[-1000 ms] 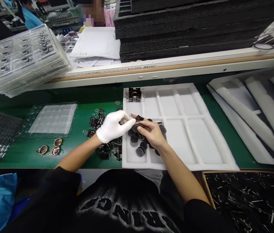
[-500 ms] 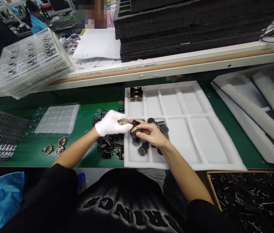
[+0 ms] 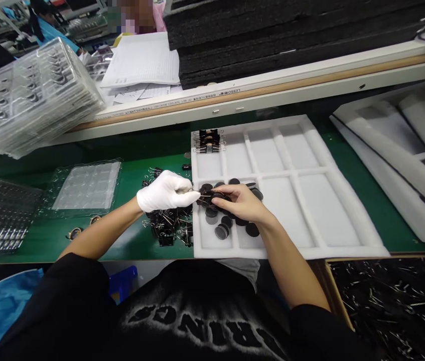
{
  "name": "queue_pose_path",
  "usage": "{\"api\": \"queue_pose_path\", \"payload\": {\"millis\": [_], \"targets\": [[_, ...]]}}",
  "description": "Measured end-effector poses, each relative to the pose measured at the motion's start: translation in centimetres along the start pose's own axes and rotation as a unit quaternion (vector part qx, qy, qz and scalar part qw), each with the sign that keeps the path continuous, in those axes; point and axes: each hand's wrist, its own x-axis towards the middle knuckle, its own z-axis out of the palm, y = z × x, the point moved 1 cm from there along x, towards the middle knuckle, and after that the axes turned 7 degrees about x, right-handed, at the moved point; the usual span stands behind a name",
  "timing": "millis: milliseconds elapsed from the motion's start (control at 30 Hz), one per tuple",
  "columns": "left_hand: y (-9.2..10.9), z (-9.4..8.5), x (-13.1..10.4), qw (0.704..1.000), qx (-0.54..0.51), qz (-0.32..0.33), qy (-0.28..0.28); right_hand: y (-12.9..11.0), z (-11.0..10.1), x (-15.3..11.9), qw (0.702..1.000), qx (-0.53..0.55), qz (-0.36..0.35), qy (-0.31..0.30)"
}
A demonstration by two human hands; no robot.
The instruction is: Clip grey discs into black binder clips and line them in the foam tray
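My left hand (image 3: 167,191), in a white glove, pinches the wire handle of a black binder clip (image 3: 205,197). My bare right hand (image 3: 245,203) grips a dark round piece (image 3: 218,195), partly hidden by the fingers, and the clip meets its left side. Both hands are above the left part of a white foam tray (image 3: 319,210). Loose dark round discs (image 3: 222,231) lie in the tray below them. A heap of black binder clips (image 3: 167,220) is left of the tray. Clipped pieces (image 3: 209,141) stand in its far left compartment.
Clear plastic trays (image 3: 39,95) are stacked at the back left, and a single clear tray (image 3: 87,186) lies on the green table. Small round gold-rimmed pieces (image 3: 75,233) sit near my left forearm. At lower right is a box of clips (image 3: 396,306); foam sheets (image 3: 385,150) lean above it.
The binder clip has turned from above the round piece to its left side. My left hand has shifted slightly left, and the view has moved a little.
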Motion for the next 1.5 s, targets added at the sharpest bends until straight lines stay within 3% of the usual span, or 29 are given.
{"api": "queue_pose_path", "payload": {"millis": [267,400,467,533,600,667,733,767,833,933,1000,1100,1200,1333,1500], "targets": [[0.0,0.7,-0.1,0.998,0.027,0.053,0.026,-0.2,-0.1,-0.2,0.999,-0.028,0.033,-0.026],[-0.5,0.3,-0.3,0.999,0.02,-0.007,-0.046,0.2,0.0,-0.2,0.997,-0.067,0.019,-0.023],[-0.8,0.1,-0.2,0.992,-0.008,-0.082,-0.096,0.4,-0.1,-0.1,0.991,-0.132,-0.039,0.004],[-0.9,0.2,0.1,0.976,-0.063,-0.162,-0.131,0.6,-0.1,-0.1,0.96,-0.235,-0.144,0.053],[-0.9,0.7,0.5,0.951,-0.141,-0.225,-0.156,0.8,-0.1,-0.1,0.904,-0.343,-0.24,0.086],[-0.7,1.2,1.1,0.934,-0.194,-0.248,-0.165,0.9,0.0,-0.1,0.854,-0.428,-0.278,0.101],[-0.6,1.4,1.8,0.932,-0.213,-0.247,-0.155,0.9,-0.1,-0.2,0.832,-0.469,-0.26,0.143],[-0.6,1.3,2.1,0.94,-0.201,-0.237,-0.142,0.8,-0.3,-0.2,0.834,-0.465,-0.239,0.177],[-0.8,1.0,2.9,0.956,-0.161,-0.216,-0.114,0.7,-0.7,-0.2,0.867,-0.401,-0.182,0.234],[-1.5,0.4,3.9,0.973,-0.105,-0.193,-0.074,0.9,-1.3,0.2,0.95,-0.208,-0.072,0.222],[-2.6,0.3,4.6,0.981,-0.062,-0.179,-0.053,1.2,-1.6,0.5,0.973,-0.087,-0.018,0.211],[-5.3,0.7,5.7,0.981,0.04,-0.185,-0.027,1.4,-1.9,1.0,0.958,-0.007,-0.019,0.287],[-8.3,1.8,7.0,0.972,0.106,-0.21,-0.008,1.4,-2.0,1.1,0.938,-0.02,-0.051,0.341],[-10.7,3.4,8.3,0.966,0.157,-0.203,-0.009,1.6,-1.8,1.3,0.945,-0.046,-0.057,0.319],[-11.6,4.6,9.2,0.949,0.256,-0.183,-0.018,1.7,-1.4,1.2,0.944,-0.113,-0.08,0.298]]}}
